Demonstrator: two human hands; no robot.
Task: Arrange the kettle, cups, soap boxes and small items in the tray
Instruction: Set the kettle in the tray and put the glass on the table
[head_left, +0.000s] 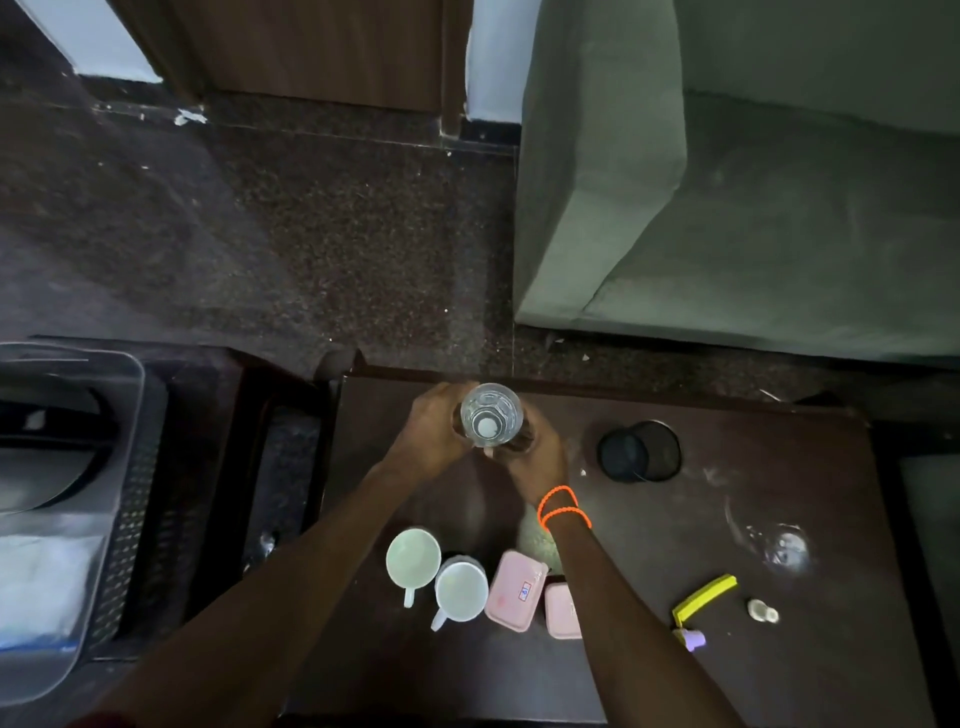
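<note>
Holding a clear glass (491, 414) upright between both hands at the table's (779, 675) far edge: left hand (431, 431) and right hand (537, 457) are wrapping its sides. I am reading this as the cup-placing step. Mugs (413, 558) and pink soap boxes (514, 592) are waiting nearby; no tray is showing clearly.

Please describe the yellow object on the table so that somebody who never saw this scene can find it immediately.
Start from the dark wooden table and go to its near right part, right of the person's right forearm. There the yellow clip lies slanted, its lower end beside a small lilac cap. It is the only bright yellow, long and narrow thing there; the pink soap boxes are wide, and the small clear item is round.
</note>
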